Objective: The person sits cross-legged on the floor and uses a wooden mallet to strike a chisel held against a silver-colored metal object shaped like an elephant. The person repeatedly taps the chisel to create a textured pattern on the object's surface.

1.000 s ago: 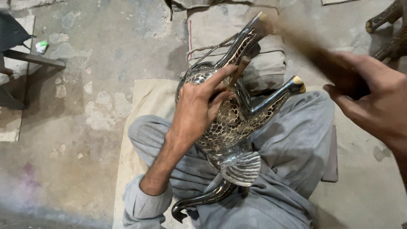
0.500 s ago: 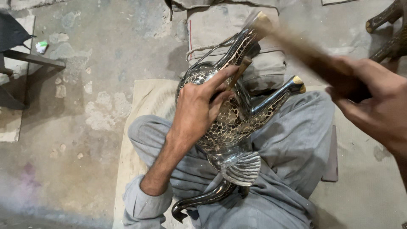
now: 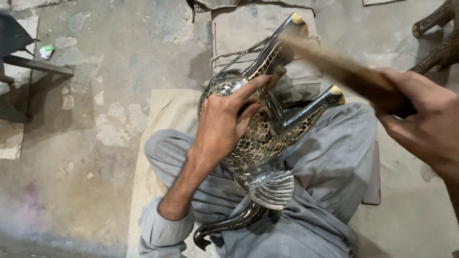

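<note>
A silver metal animal figure (image 3: pixel 260 143), patterned with a dark scale-like mesh, is seen lying upside down across the lap of a seated person in grey trousers (image 3: pixel 330 167). Nearest the camera, a curved dark horn or tail (image 3: pixel 229 225) and a ribbed, fan-shaped silver part (image 3: pixel 271 189) of the figure are rested against the trousers. Above these, the body of the figure is gripped by the left hand (image 3: pixel 224 126), whose fingers are spread over the mesh and closed around a thin brown punch or chisel (image 3: pixel 271 82), which is held with its tip against the metal. At the right edge, a wooden handle (image 3: pixel 354 76) is clamped in the closed fist of the right hand (image 3: pixel 423 126); its far end is blurred, and it is held raised over the upturned legs. Two legs with gold-coloured tips (image 3: pixel 337 94) are pointed up and away from the body. Under the person a pale mat (image 3: pixel 158 124) is spread, and beyond the figure a folded cloth pad (image 3: pixel 244 28) is laid on the stained concrete floor (image 3: pixel 110 62).
</note>
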